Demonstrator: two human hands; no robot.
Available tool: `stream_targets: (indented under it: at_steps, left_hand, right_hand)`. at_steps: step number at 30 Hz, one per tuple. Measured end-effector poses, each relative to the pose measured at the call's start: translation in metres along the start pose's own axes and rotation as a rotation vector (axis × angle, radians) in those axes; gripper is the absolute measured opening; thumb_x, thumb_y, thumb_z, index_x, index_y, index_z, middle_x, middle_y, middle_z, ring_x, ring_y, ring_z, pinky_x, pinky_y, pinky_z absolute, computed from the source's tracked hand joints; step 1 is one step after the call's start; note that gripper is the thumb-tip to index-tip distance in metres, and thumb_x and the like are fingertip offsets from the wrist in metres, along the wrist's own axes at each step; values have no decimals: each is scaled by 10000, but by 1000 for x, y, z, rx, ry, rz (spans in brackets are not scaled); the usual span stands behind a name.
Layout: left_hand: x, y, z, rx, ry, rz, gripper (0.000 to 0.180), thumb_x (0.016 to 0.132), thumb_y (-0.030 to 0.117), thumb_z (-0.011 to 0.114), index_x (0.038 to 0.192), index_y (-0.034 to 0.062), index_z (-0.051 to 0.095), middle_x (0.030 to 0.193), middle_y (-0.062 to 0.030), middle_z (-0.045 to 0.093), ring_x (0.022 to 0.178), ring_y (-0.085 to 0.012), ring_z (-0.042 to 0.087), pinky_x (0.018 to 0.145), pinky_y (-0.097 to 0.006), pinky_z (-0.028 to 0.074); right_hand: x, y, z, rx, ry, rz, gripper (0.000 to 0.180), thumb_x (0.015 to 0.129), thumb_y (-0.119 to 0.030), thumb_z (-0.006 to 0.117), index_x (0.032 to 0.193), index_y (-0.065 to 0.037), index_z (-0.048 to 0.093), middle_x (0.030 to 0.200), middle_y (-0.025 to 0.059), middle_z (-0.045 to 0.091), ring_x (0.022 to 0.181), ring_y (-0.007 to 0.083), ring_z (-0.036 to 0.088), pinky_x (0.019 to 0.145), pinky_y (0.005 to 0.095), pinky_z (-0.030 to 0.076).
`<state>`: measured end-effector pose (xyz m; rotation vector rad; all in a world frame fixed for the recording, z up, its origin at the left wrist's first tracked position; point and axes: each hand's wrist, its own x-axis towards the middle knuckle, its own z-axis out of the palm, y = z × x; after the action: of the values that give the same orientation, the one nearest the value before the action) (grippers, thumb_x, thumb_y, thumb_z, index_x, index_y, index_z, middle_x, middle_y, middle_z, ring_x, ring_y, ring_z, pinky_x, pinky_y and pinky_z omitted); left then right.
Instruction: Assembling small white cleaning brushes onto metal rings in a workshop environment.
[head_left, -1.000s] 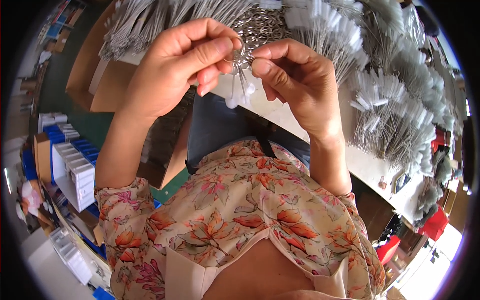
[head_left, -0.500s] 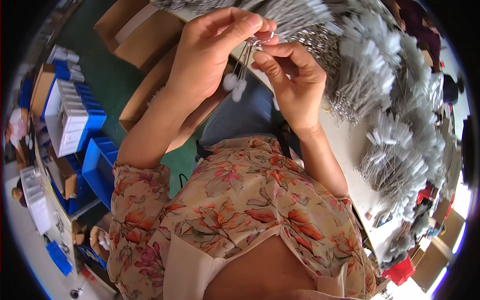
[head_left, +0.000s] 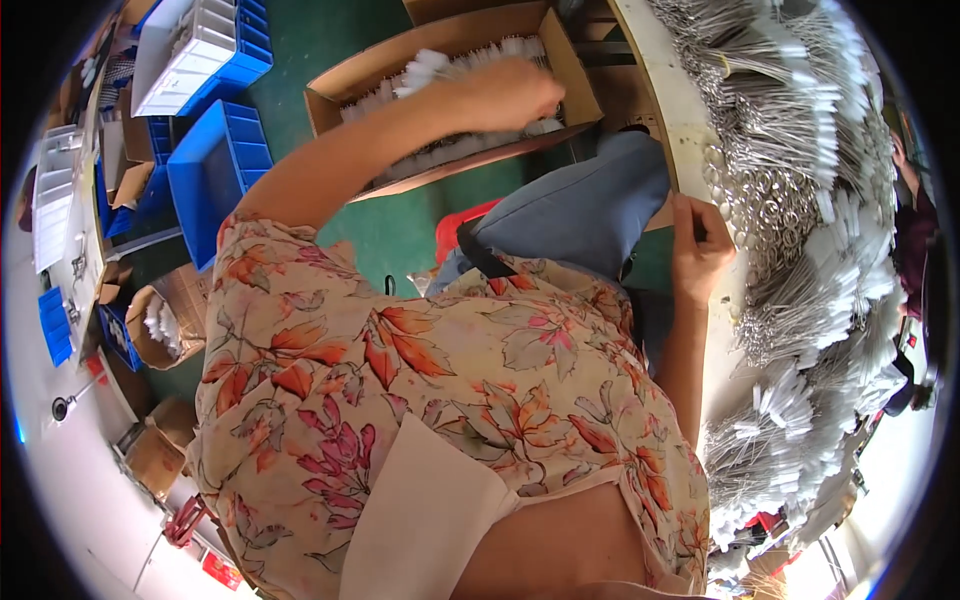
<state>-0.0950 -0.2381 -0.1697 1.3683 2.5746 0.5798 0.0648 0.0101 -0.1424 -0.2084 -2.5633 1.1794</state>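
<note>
White-tagged wire pieces [head_left: 450, 75] fill the cardboard box [head_left: 330, 100]; left hand [head_left: 510, 92] reaches in, fingers curled, grip unclear; right hand [head_left: 700, 245] rests fingers loosely bent on the worktop [head_left: 680, 130] edge.

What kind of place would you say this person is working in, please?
Probably a small assembly or packing workshop. The worktable is heaped with bundles of tagged metal wires, a cardboard box on the floor holds more white-tagged pieces, and blue plastic bins stand nearby.

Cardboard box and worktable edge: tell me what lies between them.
In the head view, the person's blue-clad lap fills the stretch between the cardboard box and the worktable edge.
</note>
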Motion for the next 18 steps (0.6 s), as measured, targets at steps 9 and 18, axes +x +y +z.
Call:
stream_targets:
  at_steps: [9,18]
  left_hand:
    - [-86,-111,145,437,-785,-224,250,793,170,501,963,107,673,869,-113,662,882,-260,628,813,-392,426]
    - [-130,-138,180,114,-768,-690,262,777,198,580,940,7,655,1002,-173,632,978,-335,592,794,-438,465]
  right_hand:
    - [-3,-3,3,-17,37,-43,41,779,-39,633,757,-6,640,626,11,571,516,52,463,466,198,347]
    - [6,-2,2,24,16,-16,39,765,-43,643,755,-6,635,618,18,551,503,59,436,453,216,333]
